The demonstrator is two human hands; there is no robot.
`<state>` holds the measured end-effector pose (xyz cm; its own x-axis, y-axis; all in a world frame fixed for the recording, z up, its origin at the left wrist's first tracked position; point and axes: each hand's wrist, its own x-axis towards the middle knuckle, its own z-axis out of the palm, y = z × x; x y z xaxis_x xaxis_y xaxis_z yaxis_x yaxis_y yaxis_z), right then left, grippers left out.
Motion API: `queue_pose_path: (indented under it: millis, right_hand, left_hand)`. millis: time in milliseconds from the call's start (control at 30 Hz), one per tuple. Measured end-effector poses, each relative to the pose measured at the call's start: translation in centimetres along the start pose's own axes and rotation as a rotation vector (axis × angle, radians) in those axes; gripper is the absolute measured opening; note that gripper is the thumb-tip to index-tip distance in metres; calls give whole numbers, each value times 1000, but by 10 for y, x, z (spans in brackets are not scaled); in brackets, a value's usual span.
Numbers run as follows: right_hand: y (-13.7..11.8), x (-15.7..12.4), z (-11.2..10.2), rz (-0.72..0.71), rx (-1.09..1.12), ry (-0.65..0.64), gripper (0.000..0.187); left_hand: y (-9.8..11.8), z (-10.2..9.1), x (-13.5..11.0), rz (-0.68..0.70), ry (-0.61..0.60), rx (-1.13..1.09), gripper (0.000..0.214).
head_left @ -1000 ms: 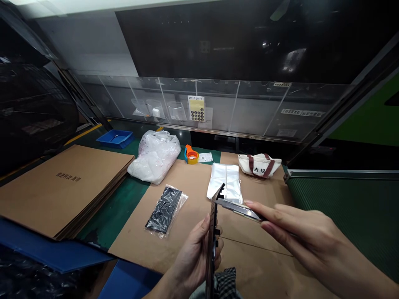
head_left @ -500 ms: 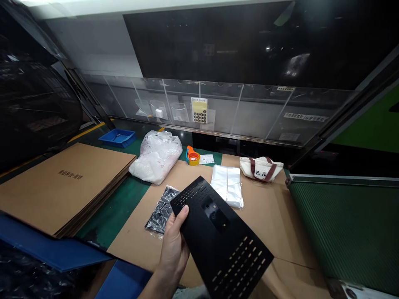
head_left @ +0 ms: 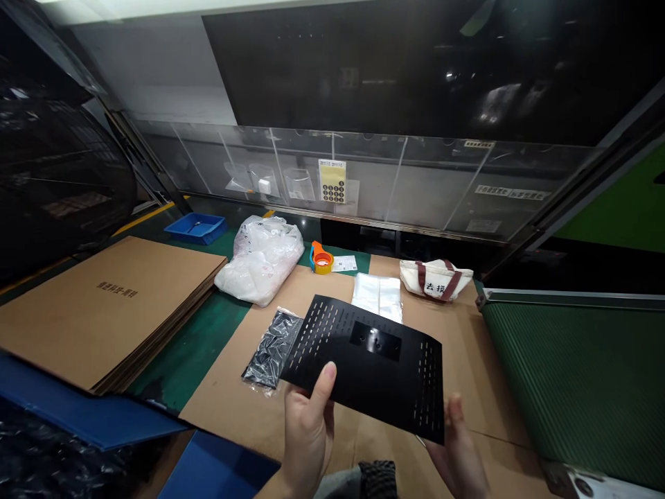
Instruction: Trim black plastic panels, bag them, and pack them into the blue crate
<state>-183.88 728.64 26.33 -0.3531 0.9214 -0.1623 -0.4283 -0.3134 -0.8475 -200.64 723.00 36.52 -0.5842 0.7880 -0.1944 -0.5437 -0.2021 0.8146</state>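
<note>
A thin black panel [head_left: 374, 402] with rows of slots at both ends and a glossy dark rectangle in its middle is held up, tilted, over the cardboard-covered bench. My left hand [head_left: 309, 423] grips its lower left edge, thumb on top and fingers underneath. At its lower right corner is my right hand [head_left: 460, 450], thumb raised beside the edge and the other fingers mostly hidden below the panel. Left of the panel lies a clear bag with black contents [head_left: 273, 350]. Partly covered behind it is a stack of clear plastic bags [head_left: 377, 294].
Flat cardboard sheets [head_left: 114, 312] are stacked at left, near a blue tray [head_left: 194, 229]. Behind stand a white plastic bag [head_left: 260, 260], an orange tape dispenser [head_left: 322, 258] and a canvas bag [head_left: 435, 279]. A green conveyor belt [head_left: 576, 381] runs along the right.
The black panel has turned to lie more crosswise, its right end swung up and away from me. My right hand has come into fuller view at its right corner.
</note>
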Motion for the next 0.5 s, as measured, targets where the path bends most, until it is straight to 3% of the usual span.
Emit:
queue_pose_path:
  millis: [100, 200, 333, 500]
  right_hand:
    - [-35, -7, 21, 46, 123, 12, 41]
    - [-56, -7, 24, -7, 132, 75, 35]
    - [-64, -2, 11, -76, 24, 49, 37]
    - [-71, -4, 11, -140, -107, 30, 47]
  left_hand:
    - [-3, -3, -3, 10, -62, 43, 39]
    - [6, -6, -2, 5, -174, -11, 24]
    - [25, -8, 5, -18, -363, 17, 18]
    - [29, -5, 12, -137, -373, -76, 21]
